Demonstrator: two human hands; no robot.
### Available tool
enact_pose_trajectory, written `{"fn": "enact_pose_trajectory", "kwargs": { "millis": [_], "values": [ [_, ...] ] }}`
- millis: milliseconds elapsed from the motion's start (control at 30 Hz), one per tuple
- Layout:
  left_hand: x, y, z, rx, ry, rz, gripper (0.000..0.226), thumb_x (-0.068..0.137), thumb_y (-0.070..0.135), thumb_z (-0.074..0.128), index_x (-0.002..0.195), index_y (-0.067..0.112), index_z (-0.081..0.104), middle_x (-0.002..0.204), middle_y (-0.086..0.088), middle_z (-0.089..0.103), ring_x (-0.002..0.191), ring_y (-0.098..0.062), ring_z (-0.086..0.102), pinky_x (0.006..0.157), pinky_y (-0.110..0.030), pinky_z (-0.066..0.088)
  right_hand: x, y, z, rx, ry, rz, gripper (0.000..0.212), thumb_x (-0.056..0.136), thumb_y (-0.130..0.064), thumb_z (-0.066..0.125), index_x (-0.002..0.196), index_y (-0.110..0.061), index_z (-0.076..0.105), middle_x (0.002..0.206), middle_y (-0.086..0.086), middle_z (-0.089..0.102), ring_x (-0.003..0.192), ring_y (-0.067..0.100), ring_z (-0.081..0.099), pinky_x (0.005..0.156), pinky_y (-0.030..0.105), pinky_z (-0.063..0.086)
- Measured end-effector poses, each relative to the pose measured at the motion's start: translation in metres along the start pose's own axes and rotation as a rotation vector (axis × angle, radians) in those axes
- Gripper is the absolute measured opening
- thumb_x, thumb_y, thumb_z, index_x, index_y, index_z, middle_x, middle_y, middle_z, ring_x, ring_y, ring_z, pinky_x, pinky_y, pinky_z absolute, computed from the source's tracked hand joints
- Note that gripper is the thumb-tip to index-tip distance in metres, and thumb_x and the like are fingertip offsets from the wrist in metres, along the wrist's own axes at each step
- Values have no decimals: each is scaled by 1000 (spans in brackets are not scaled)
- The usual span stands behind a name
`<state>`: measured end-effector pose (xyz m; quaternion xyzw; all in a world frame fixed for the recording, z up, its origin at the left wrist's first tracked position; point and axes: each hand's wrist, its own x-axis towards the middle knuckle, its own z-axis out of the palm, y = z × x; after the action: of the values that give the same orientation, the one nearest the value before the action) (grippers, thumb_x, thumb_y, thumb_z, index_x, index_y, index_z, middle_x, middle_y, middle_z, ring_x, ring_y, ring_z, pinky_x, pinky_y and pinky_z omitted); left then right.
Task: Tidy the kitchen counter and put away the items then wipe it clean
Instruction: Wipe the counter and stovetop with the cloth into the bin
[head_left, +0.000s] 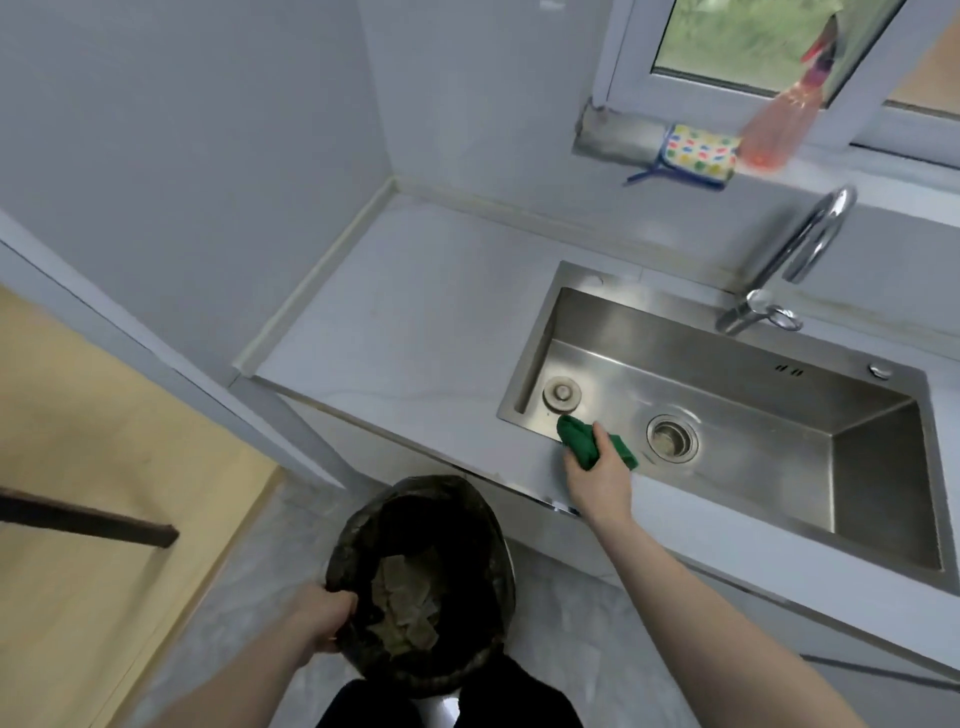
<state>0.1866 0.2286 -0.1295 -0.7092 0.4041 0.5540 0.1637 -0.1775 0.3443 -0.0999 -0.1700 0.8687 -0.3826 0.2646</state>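
My right hand grips a crumpled green cloth at the front left corner of the steel sink, where the rim meets the white counter. A round sink plug lies just behind the cloth, and the drain is to its right. My left hand holds the left rim of a bin lined with a black bag, held below the counter's front edge. Crumpled scraps lie inside the bin.
A chrome tap stands behind the sink. On the window sill sit a colourful sponge and an orange spray bottle. A wall closes the counter's left end. A dark bar juts in from the left above a wooden floor.
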Motion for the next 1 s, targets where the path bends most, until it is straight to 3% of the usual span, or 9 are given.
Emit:
{"fn": "enact_pose_trajectory", "kwargs": {
  "millis": [133, 233, 367, 533, 633, 767, 1000],
  "values": [
    [17, 17, -7, -19, -9, -19, 15, 88, 2, 61, 100, -6, 64, 93, -22, 68, 82, -38, 70, 62, -38, 60, 9, 4, 29, -165, -119, 29, 90, 88, -45, 66, 161, -13, 24, 164, 9, 30, 150, 28, 27, 124, 43, 24],
    [28, 30, -9, -11, 5, 49, 11, 86, 1, 63, 95, -4, 66, 95, -26, 70, 84, -42, 72, 71, -52, 64, 8, 4, 40, -270, -89, 33, 86, 92, -47, 62, 161, -15, 22, 168, 8, 17, 155, 28, 15, 127, 41, 13],
    [51, 49, -27, 52, -73, 80, 17, 83, 4, 65, 98, -3, 68, 90, -22, 71, 79, -37, 72, 71, -49, 64, 1, 0, 50, -349, -40, 8, 73, 95, -39, 61, 159, -23, 30, 166, 4, 25, 153, 24, 23, 124, 41, 23],
    [73, 74, -58, 165, -184, 95, 27, 80, 6, 67, 107, 6, 66, 105, -20, 71, 94, -36, 71, 80, -53, 62, -14, -17, 75, -376, -57, 9, 63, 93, -27, 63, 153, -29, 43, 161, -1, 37, 149, 19, 33, 121, 34, 31],
    [88, 88, -74, 258, -187, 137, 32, 73, 10, 64, 105, 5, 68, 98, -20, 72, 88, -35, 72, 75, -54, 63, -23, -28, 92, -389, -52, 21, 59, 92, -21, 64, 149, -31, 51, 157, -3, 44, 146, 19, 40, 117, 33, 35],
    [93, 103, -92, 350, -198, 192, 19, 78, 11, 64, 96, 14, 67, 95, -15, 71, 86, -31, 71, 69, -40, 65, -47, -52, 124, -357, -72, 22, 51, 90, -13, 63, 137, -31, 63, 142, -2, 62, 130, 21, 57, 109, 29, 43],
    [108, 116, -123, 461, -249, 223, 48, 70, 25, 65, 116, 11, 62, 103, -15, 68, 89, -30, 70, 70, -40, 65, -95, -100, 201, -184, -239, 22, 42, 91, -12, 60, 124, -36, 70, 119, -10, 73, 113, 11, 65, 96, 15, 44]
  ]
}}
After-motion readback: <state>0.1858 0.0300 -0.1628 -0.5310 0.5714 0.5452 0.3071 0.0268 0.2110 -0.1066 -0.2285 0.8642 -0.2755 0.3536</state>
